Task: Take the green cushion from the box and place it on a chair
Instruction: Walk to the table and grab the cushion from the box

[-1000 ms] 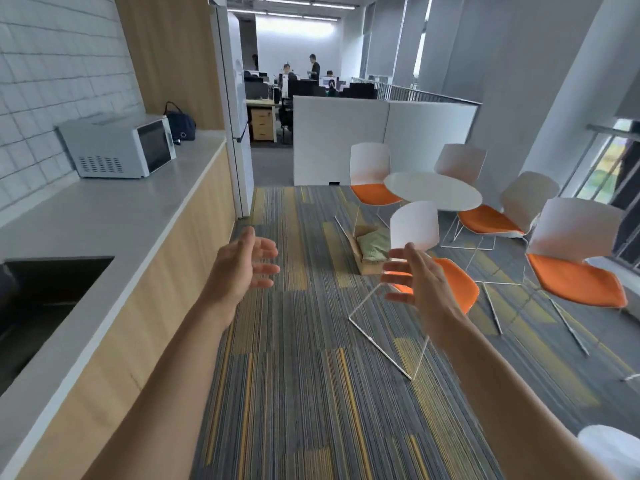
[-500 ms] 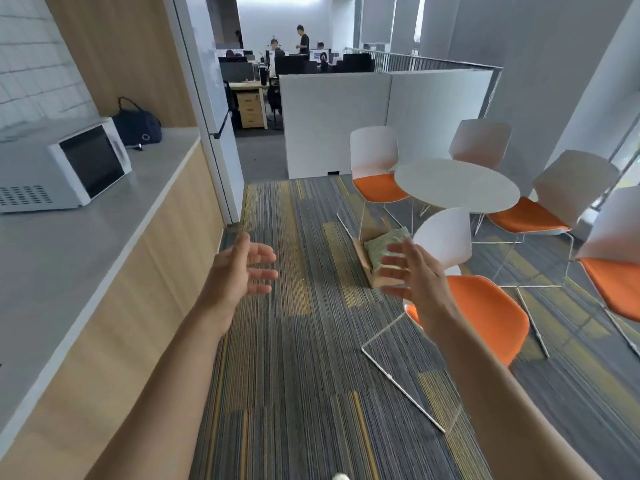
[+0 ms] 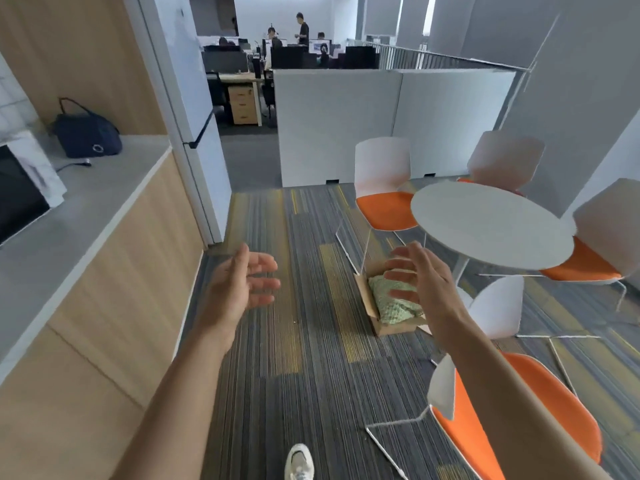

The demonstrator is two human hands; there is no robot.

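Note:
A pale green knitted cushion lies in an open cardboard box on the striped carpet, beside the round white table. My right hand is raised in front of the box with fingers spread, partly hiding the cushion, and holds nothing. My left hand hovers open to the left, over bare carpet. The nearest chair, white-backed with an orange seat, stands just to my right under my right forearm. Another orange-seated chair stands beyond the box.
A long counter with a dark bag and a microwave runs along my left. More chairs ring the table at the right. White partitions close off the back; people sit at desks beyond. My shoe shows below.
I have walked forward: the box, cushion and table are closer and larger, and the nearest chair has slid to my lower right. Both hands stay raised and open.

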